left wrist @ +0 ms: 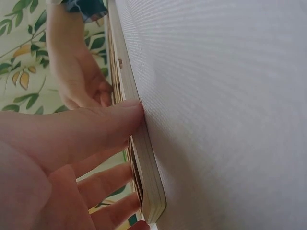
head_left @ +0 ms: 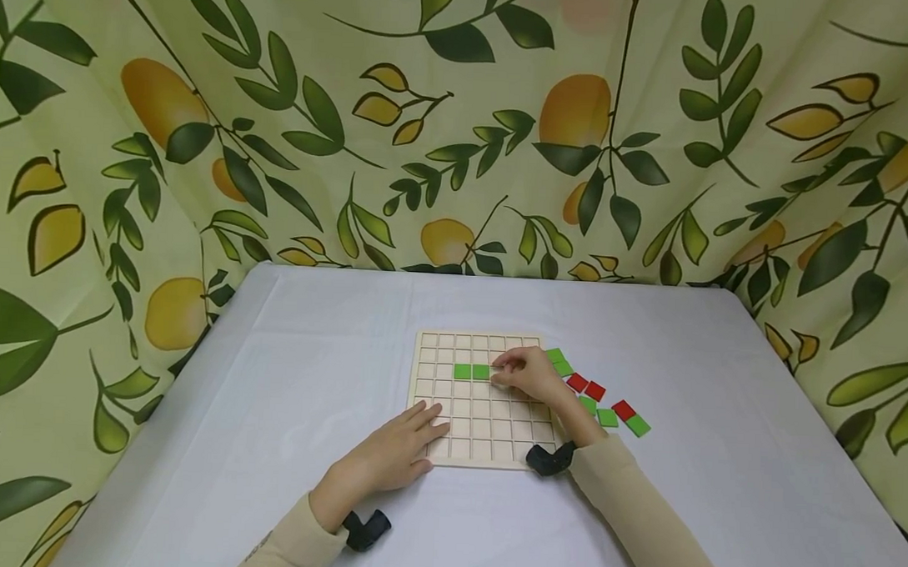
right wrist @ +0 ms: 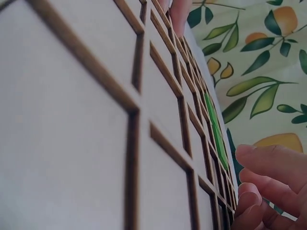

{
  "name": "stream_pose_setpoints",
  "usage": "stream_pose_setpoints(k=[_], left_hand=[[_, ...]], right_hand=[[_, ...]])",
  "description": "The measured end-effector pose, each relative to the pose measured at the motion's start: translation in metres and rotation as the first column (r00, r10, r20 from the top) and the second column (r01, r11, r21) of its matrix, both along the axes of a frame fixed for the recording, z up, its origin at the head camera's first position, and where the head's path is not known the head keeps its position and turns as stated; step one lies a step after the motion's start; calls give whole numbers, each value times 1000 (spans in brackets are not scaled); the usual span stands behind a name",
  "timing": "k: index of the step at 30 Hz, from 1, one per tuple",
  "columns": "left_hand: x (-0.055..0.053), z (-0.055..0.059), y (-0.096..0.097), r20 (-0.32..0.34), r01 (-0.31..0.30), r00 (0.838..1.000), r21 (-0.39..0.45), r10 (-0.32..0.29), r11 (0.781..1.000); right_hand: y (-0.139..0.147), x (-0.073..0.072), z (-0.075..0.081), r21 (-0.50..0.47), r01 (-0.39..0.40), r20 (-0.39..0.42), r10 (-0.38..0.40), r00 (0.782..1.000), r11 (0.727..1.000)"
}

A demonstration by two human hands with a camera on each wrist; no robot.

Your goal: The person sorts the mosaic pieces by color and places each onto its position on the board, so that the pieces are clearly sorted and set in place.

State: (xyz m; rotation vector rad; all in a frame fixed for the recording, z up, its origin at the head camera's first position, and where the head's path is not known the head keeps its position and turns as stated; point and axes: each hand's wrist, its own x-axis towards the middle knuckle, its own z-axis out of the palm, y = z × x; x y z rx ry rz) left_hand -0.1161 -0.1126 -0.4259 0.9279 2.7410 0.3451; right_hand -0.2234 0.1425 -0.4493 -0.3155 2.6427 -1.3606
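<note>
A square wooden grid board lies on the table. Two green square tiles sit side by side in neighbouring cells of an upper row; the right wrist view shows them as a thin green strip. My right hand is over the board just right of these tiles, thumb and index finger slightly apart, with no tile visible between them. My left hand rests on the board's lower left part, fingers spread. In the left wrist view its thumb touches the board's side edge.
Loose red tiles and green tiles lie scattered right of the board, some partly hidden by the right forearm. A white cloth covers the table. A leaf-and-fruit patterned curtain surrounds its back and sides.
</note>
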Motion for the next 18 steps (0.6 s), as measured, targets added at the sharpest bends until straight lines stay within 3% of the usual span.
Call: stream_pose_setpoints(k=[12, 18], left_hand=[[3, 2, -2, 1, 0, 1000, 7, 0, 1000], [3, 3, -2, -9, 14, 1000, 15, -14, 1000]], right_hand=[[18, 15, 7, -36, 12, 6, -12, 1000, 999], [29, 17, 11, -13, 61, -2, -61, 998, 998]])
